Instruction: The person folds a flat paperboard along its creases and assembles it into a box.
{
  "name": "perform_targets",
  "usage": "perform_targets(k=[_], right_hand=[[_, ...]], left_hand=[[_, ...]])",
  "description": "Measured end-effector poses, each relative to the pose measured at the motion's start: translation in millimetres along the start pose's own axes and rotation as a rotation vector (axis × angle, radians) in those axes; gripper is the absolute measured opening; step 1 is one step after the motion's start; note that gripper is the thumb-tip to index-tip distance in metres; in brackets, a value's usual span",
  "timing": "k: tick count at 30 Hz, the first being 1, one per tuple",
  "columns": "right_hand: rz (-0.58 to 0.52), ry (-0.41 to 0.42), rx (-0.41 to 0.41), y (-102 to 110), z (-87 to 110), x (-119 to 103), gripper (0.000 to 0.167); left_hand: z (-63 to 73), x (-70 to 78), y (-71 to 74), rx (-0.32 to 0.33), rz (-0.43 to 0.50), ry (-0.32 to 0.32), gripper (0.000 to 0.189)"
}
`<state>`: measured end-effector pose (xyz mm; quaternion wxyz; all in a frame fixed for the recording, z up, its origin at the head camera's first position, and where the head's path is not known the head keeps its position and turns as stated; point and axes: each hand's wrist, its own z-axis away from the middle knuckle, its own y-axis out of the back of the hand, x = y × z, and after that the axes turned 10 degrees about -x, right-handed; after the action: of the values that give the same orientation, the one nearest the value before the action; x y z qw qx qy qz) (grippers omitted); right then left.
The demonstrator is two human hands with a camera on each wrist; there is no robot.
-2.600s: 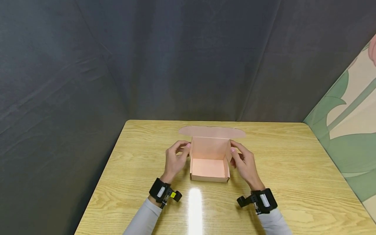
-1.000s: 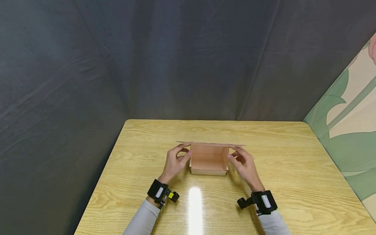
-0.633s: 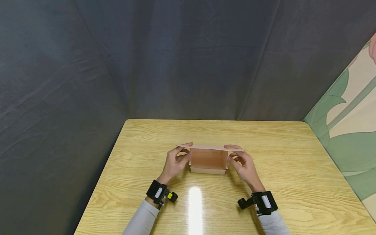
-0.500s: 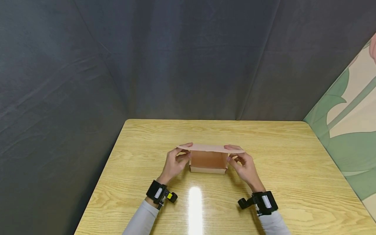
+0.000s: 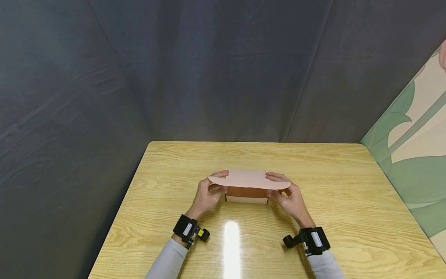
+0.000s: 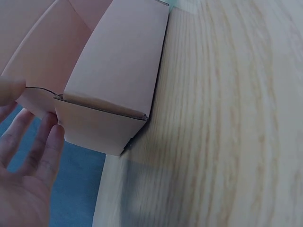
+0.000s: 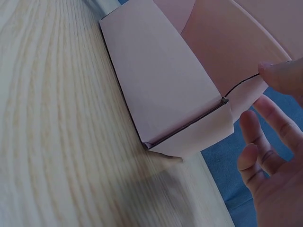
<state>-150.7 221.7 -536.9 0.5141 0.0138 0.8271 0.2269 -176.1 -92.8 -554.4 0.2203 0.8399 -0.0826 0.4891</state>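
A small pinkish cardboard box (image 5: pixel 246 200) stands on the table, its lid (image 5: pixel 248 179) leaning forward over the opening. Rounded ears stick out at both ends of the lid's front flap. My left hand (image 5: pixel 205 197) pinches the box's left side flap between thumb and fingers, and my right hand (image 5: pixel 291 198) does the same on the right. In the left wrist view the thumb lies over the edge of the side flap (image 6: pixel 38 100). The right wrist view gives a mirrored picture, with the thumb on the other side flap (image 7: pixel 248 94). Most of the inside is hidden under the lid.
The light wooden table (image 5: pixel 167 166) carries a bright glare strip in front of the box. Dark cloth (image 5: pixel 223 69) hangs behind and to the left. A floral panel (image 5: pixel 414 155) stands along the right side. Both wrists wear black camera mounts.
The lid has swung from upright and tilted back to leaning forward over the box. Both hands have stayed at the sides, their index fingers now reaching over the back corners beside the lid.
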Motion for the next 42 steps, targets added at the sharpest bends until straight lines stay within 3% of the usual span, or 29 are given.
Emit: perform_targets(k=[9, 19, 27, 34, 38, 42], right_hand=[[-0.049, 0.029, -0.013, 1, 0.3, 7, 0.053], [-0.113, 0.011, -0.019, 0, 2.3, 13, 0.056], [-0.118, -0.032, -0.005, -1, 4.5, 19, 0.062], [-0.174, 0.025, 0.007, -5, 5.1, 21, 0.063], [-0.196, 0.027, 0.026, -7, 6.1, 22, 0.061], [-0.25, -0.012, 0.038, -7, 6.7, 20, 0.057]], left_hand=[[0.9, -6.2, -0.8, -0.016, -0.002, -0.017, 0.057], [1.3, -10.0, -1.8, -0.029, -0.043, -0.02, 0.061], [3.4, -14.3, -3.1, -0.025, -0.001, -0.047, 0.072], [4.8, -13.4, -2.5, -0.032, 0.002, -0.073, 0.076], [5.9, -12.8, -2.9, -0.036, -0.015, -0.047, 0.076], [4.9, -10.8, -3.2, -0.043, 0.029, 0.019, 0.064]])
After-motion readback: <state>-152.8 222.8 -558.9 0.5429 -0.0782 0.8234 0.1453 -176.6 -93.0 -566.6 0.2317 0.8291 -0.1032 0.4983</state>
